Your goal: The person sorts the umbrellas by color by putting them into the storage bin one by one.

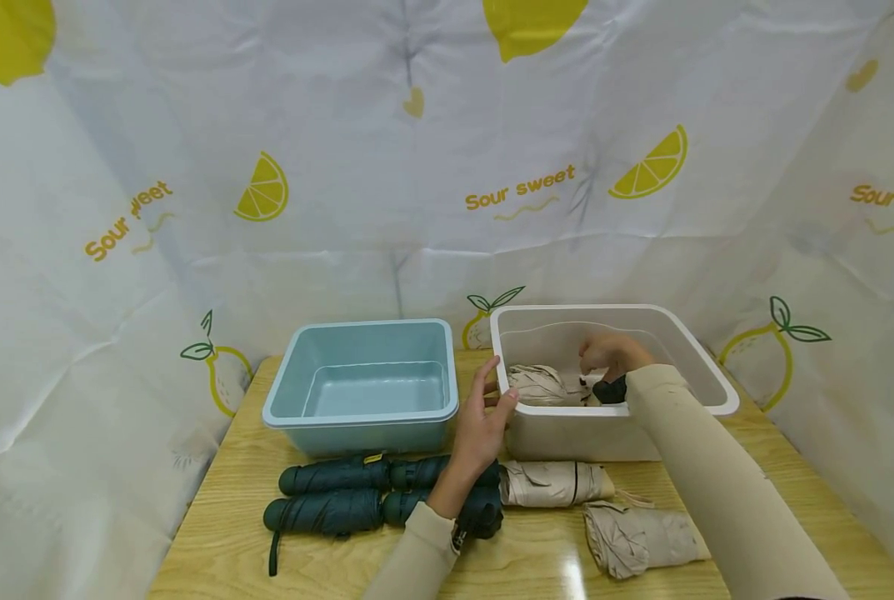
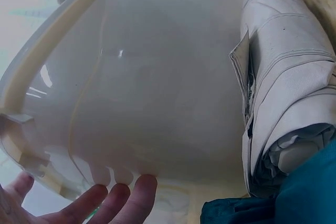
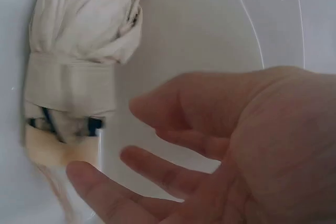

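Note:
My left hand (image 1: pixel 480 429) rests against the near left corner of the white bin (image 1: pixel 589 437). In the left wrist view its straight fingers (image 2: pixel 140 198) touch the bin's outer wall. Inside the bin is my right hand (image 1: pixel 613 352), its fingers loosely spread and holding nothing. Beside those fingers, in the right wrist view, lies a folded beige umbrella (image 3: pixel 79 35) with a cream handle end and a cord. One fingertip overlaps the handle end there. Two more beige umbrellas, a nearer one (image 1: pixel 641 537) and a farther one (image 1: pixel 547 485), lie on the table in front of the bin.
A light blue bin (image 1: pixel 367 421) stands left of the white one. Several dark green folded umbrellas (image 1: pixel 322 510) lie in two rows before it, partly behind my left forearm. The wooden table (image 1: pixel 214 533) meets a lemon-printed curtain (image 1: pixel 357 250) at the back and sides.

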### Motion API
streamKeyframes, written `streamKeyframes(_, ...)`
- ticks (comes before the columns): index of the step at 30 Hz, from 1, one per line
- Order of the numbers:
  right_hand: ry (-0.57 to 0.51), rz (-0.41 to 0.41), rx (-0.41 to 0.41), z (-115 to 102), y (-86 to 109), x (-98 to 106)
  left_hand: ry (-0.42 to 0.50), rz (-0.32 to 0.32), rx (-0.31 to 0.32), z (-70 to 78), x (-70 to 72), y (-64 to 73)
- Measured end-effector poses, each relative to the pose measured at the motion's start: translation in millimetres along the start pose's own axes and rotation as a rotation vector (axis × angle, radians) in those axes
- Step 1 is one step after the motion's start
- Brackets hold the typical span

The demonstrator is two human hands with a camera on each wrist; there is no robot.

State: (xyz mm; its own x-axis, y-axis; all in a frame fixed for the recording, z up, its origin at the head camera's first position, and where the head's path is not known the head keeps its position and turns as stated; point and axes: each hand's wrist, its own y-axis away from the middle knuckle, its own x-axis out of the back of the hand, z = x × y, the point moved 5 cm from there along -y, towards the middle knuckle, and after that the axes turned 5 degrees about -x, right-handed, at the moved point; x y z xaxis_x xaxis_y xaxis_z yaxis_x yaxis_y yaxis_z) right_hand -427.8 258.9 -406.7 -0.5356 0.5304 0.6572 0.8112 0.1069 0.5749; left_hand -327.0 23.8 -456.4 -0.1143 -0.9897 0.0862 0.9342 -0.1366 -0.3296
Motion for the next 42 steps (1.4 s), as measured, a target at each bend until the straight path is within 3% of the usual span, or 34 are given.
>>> streamKeyframes(4,0.037,-0.017,0.009,0.7,0.9,-2.2,0.001,0.001,0.007,-0.3,-0.9,0.6)
streamKeyframes(11,-0.101,-0.014,0.030,1.6,3.4,2.9,-0.001,-0.005,-0.002,-0.3,-2.7,0.6)
streamKeyframes(18,-0.243,0.039,0.169,-11.7,19.3,13.4,-0.009,-0.003,0.000,0.4,-2.8,-0.7)
streamKeyframes(29,-0.433,0.280,0.443,-24.2,76.7,22.5,-0.012,-0.001,0.003,-0.7,-0.5,-0.3)
streamKeyframes(39,-0.464,0.503,0.720,-2.9,120.3,0.4,-0.011,0.001,0.008,-2.8,-0.6,-0.6)
streamKeyframes(42,-0.508,0.526,0.799,9.5,129.6,-9.3,-0.007,-0.001,0.009,-2.7,-0.9,-0.8)
